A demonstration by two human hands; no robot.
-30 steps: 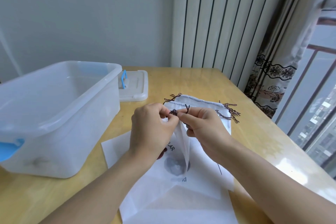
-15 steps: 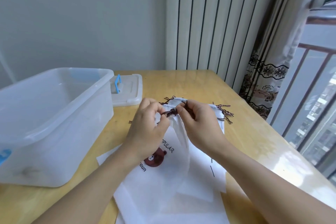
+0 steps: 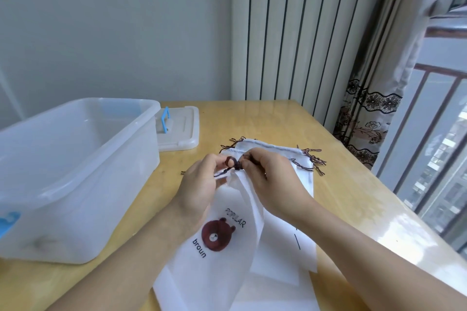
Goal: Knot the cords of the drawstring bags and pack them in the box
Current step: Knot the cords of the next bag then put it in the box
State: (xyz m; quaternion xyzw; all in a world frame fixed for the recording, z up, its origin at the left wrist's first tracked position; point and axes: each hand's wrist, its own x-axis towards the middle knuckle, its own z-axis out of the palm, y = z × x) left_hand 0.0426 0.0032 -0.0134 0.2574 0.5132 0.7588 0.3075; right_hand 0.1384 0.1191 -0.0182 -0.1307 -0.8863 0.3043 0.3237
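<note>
Two hands are in view, a left hand (image 3: 199, 184) and a right hand (image 3: 273, 179). One clear plastic box (image 3: 75, 174) stands at the left, and one lid (image 3: 179, 129) lies just beyond it. One printed bag (image 3: 217, 255) is lifted near the middle. How many flat bags (image 3: 283, 255) are stacked beneath it cannot be counted. One table (image 3: 353, 199) holds everything.

Looks like a home, a room in a high flat: wooden table (image 3: 252, 118) pushed into a corner, floral-trimmed curtain (image 3: 369, 118) hanging by the window railing (image 3: 434, 118), apartment blocks (image 3: 444, 159) visible outside, pale plain wall (image 3: 113, 28) behind.
</note>
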